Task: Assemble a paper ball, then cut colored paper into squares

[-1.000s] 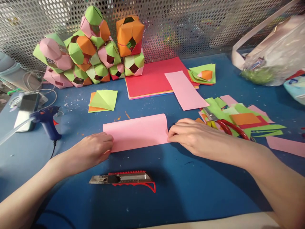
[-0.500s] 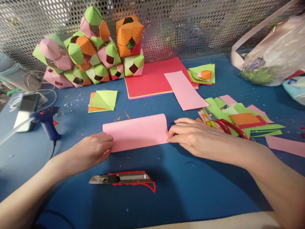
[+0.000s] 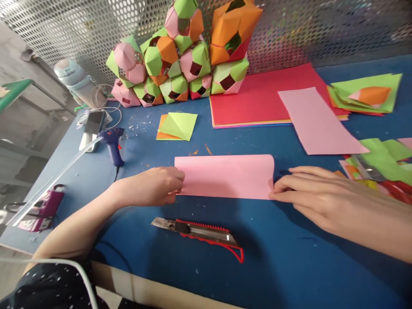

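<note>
A pink sheet of paper lies in front of me, bent over on itself with a rounded far edge. My left hand pinches its left end, fingers curled. At the other end my right hand grips the near right corner between thumb and fingers. Just below the paper rests a utility knife with a red handle, its blade out and pointing left. Another pink strip lies flat beyond my right hand, partly over a stack of red paper.
Folded paper balls are piled against a perforated metal panel. A blue glue gun stands left, near a phone and a purple power strip. Small green squares lie behind the paper. Scissors sit among scraps at right.
The view has swung left, so everything appears further right, and the power strip has come into sight. Both hands still hold the ends of the bent pink paper.
</note>
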Demonstrator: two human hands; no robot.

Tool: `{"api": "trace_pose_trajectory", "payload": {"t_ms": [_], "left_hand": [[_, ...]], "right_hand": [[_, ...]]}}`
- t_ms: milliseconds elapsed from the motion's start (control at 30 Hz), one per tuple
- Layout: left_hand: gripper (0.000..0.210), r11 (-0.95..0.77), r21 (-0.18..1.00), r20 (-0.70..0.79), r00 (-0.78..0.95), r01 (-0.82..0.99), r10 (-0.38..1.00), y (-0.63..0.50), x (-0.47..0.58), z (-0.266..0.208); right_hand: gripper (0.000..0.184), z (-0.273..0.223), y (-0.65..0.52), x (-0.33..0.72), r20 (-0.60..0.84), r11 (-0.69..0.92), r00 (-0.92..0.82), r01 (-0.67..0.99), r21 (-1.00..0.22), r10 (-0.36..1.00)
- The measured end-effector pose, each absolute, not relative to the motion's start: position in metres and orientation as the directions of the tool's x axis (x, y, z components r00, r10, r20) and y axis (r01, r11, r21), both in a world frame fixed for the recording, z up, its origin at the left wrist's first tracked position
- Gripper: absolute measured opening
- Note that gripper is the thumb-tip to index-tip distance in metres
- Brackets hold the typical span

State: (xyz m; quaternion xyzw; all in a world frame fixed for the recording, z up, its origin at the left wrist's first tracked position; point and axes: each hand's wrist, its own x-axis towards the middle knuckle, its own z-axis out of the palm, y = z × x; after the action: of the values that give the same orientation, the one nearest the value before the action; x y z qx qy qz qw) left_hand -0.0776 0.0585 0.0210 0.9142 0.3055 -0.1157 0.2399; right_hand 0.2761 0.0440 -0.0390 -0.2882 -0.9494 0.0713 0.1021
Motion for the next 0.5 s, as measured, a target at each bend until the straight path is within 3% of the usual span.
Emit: {"api": "trace_pose_trajectory", "payload": {"t_ms": [233,500], "left_hand": [[0.029,-0.651,0.427,-0.329,0.779,0.627,0.534,0.062,-0.08,0.019],[0.021,-0.656,0.49,-0.294,0.817,0.574,0.495,0.063,-0.082,0.011]], "right_hand": [[0.038,-0.045,0.052,0.285,0.149,0.888,-0.875,0.451,-0.096,0.46],[0.034,-0.049,0.053,0.29,0.172,0.903,-0.886,0.423,-0.08,0.431]]}}
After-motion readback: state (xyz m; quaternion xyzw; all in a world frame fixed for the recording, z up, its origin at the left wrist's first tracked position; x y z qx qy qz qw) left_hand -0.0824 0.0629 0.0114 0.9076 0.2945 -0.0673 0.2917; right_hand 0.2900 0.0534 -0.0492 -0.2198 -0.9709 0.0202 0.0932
